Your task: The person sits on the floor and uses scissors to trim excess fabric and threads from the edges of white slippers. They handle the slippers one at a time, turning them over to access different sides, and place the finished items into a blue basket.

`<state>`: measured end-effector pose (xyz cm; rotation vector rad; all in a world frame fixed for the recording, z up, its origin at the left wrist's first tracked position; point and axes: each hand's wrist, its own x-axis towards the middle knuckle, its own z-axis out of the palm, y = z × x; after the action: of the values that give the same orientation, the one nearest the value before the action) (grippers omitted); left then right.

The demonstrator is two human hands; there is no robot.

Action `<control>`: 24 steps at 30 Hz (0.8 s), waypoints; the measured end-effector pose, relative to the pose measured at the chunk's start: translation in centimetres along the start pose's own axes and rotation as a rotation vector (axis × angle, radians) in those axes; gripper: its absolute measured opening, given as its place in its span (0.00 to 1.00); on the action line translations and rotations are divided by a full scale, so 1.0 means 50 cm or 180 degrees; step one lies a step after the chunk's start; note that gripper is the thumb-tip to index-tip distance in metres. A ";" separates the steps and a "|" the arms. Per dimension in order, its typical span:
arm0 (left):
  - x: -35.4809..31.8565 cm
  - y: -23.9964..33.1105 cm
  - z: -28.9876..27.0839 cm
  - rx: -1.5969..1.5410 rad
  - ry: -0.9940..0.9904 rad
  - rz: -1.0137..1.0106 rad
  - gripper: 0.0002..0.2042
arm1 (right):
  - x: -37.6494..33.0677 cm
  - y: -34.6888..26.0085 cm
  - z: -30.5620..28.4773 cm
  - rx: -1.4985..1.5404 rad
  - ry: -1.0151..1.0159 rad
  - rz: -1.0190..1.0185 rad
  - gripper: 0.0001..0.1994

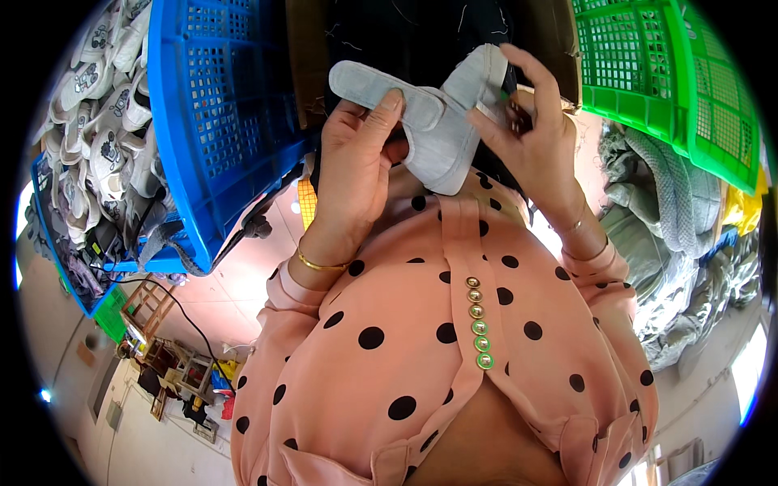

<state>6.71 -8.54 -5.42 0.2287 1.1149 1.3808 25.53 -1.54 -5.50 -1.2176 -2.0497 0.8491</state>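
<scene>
Grey piece: pale grey, soft-looking shoe upper, held up in front of the wearer's belly, between both hands; a rounded strap sticks out to the upper left.
Left hand: left hand clamped on the strap side, thumb on top, fingers beneath.
Right hand: right hand at the piece's right edge, thumb and forefinger spread along it; cannot tell how firmly it grips.
Hands together or apart: apart, the piece spanning them.
Wearer: pink shirt, black dots; gold bracelet on left wrist.
Left side: blue crate, upright; beside it, heap of whitish shoe pieces.
Right side: green crate; near it, piled grey material and something yellow.
Lower left, farther off: wooden frame.
</scene>
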 end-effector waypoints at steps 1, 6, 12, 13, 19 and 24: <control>0.000 -0.003 -0.001 0.0047 0.0045 -0.0051 0.09 | 0.005 0.005 0.004 0.0145 0.0007 0.0230 0.33; 0.026 -0.041 -0.064 0.1533 0.0097 -0.0008 0.15 | 0.010 0.073 0.060 0.0966 -0.0488 0.0598 0.24; 0.020 -0.007 -0.021 0.4450 0.0266 0.3221 0.19 | 0.008 0.071 0.057 0.0776 -0.0492 0.0738 0.25; 0.017 -0.002 -0.022 0.4936 -0.0109 0.3513 0.16 | 0.006 0.073 0.058 0.0860 -0.0463 0.0677 0.25; 0.048 -0.034 -0.018 0.4513 -0.0884 0.3198 0.05 | 0.001 0.079 0.066 0.1070 -0.0484 0.0677 0.25; 0.062 -0.016 -0.018 0.4453 -0.1197 0.2354 0.04 | 0.005 0.079 0.074 0.1004 -0.0459 0.0596 0.25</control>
<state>5.98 -6.52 -7.95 1.9633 1.5572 0.8162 24.67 -0.65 -10.77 -1.2103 -1.8384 1.3277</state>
